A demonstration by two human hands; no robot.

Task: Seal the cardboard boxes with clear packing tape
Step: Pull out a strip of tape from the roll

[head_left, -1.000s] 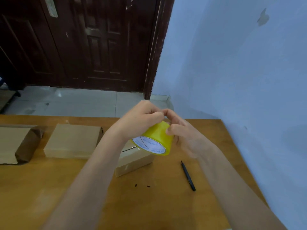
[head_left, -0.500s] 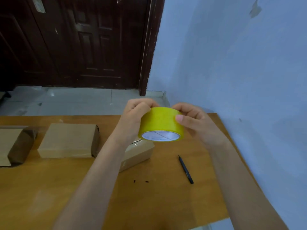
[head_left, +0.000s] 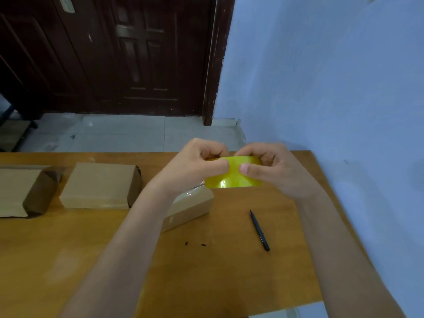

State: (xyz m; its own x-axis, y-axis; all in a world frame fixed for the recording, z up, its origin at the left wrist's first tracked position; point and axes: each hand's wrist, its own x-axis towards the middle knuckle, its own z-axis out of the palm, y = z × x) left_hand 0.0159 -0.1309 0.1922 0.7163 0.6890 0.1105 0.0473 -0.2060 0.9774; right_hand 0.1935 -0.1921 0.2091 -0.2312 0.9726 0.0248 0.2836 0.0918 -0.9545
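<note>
Right now you hold the glossy yellow roll of packing tape [head_left: 232,174] in mid-air at the centre of the frame, above the wooden tabletop [head_left: 218,271]. Your left hand [head_left: 195,166] curls its grip round the roll's left side, thumb across the face; your right hand [head_left: 273,171] does the same on the right, thumb pressed to the smooth band. Both grips are clamped on the roll. Holding it edge-on between two hands like this suggests you are feeling for the loose end of the tape, which I cannot make out on the shiny surface.

Directly below your left wrist lies a small brown cardboard box [head_left: 190,207], set at an angle, with a wrinkled clear film showing on its top. Further left sits a flat, matte cardboard box [head_left: 98,185] with a dark end flap, and at the left edge a larger carton [head_left: 16,191], its flap hanging open. A slim black pen [head_left: 259,230] lies to the lower right of the roll, well apart from the boxes.
</note>
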